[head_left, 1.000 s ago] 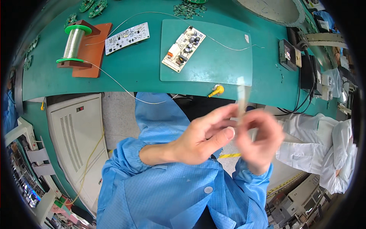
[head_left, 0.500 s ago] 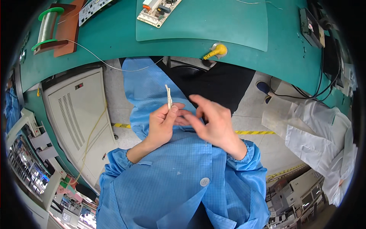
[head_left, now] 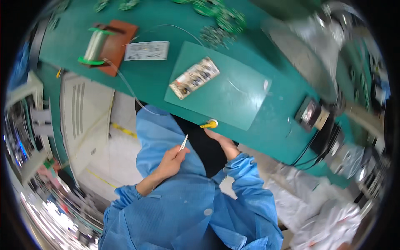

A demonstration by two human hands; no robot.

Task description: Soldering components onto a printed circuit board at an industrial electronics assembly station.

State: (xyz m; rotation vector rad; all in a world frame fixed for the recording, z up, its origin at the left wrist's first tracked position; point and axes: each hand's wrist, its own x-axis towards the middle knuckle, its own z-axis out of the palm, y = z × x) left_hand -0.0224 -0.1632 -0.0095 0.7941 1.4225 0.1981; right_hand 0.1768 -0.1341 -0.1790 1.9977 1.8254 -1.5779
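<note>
My left hand (head_left: 170, 161) is closed on a slim white pointed tool (head_left: 183, 143), its tip up and clear of the fingers, above my lap. At the near edge of the green table, my right hand (head_left: 221, 141) reaches just below a yellow plug (head_left: 209, 124). Its fingers are blurred and partly hidden, so whether it touches the plug does not show. Farther back, a circuit board with components (head_left: 194, 78) lies at an angle on a green mat (head_left: 233, 93).
A wire spool with green rims (head_left: 96, 46) stands on a brown base at the left, its wire trailing over the edge. Beside it lies a flat white board (head_left: 147, 51). Green boards (head_left: 229, 20) and loose parts (head_left: 213, 36) are at the back. A dark box (head_left: 308, 113) sits right.
The view has swung, showing more table. My right hand has left its place beside the left hand and moved to the table edge by the yellow plug. My left hand still holds the tool.
</note>
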